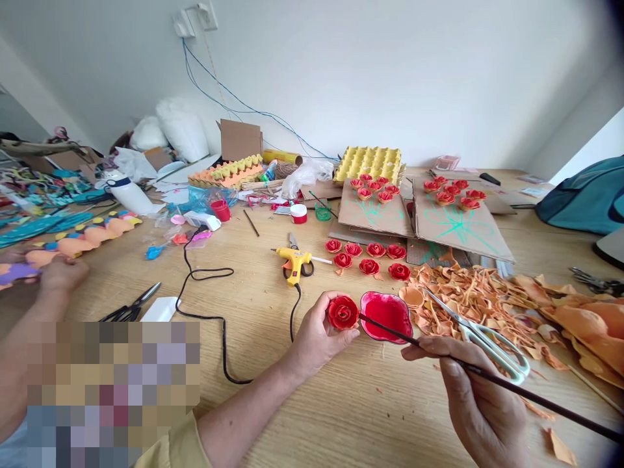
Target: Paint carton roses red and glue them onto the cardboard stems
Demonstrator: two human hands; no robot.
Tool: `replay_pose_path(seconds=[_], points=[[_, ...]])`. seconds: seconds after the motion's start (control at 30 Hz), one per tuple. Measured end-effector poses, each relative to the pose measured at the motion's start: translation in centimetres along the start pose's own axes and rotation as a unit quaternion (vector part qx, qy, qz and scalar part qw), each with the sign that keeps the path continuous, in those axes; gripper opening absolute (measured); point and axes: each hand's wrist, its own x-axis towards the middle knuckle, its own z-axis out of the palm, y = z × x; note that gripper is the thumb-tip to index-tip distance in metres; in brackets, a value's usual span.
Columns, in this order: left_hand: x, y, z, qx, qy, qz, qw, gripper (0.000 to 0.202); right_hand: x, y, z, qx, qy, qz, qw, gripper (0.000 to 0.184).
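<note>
My left hand (316, 335) is closed around a small red-painted rose (342, 312), held just above the wooden table (273, 286). My right hand (475, 396) grips a long thin dark paintbrush (487, 377); its tip reaches the rose beside a red paint dish (387, 315). Several finished red roses (368, 257) lie in rows behind the dish.
A yellow glue gun (294, 262) with a black cord lies centre. White-handled scissors (480, 335) rest on a heap of orange scraps (487, 296). Cardboard sheets (458, 224) carry more roses. Another person's hand (61, 273) rests far left near black scissors (131, 307). Yellow egg tray (369, 162) at back.
</note>
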Motion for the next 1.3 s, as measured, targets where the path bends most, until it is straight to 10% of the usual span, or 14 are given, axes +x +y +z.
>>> replay_pose_path(seconds=[1.3], points=[[0.6, -1.2, -0.5, 0.000, 0.011, -0.028, 1.000, 0.055, 0.2, 2.1, -0.5, -0.102, -0.020, -0.031, 0.994, 0.012]])
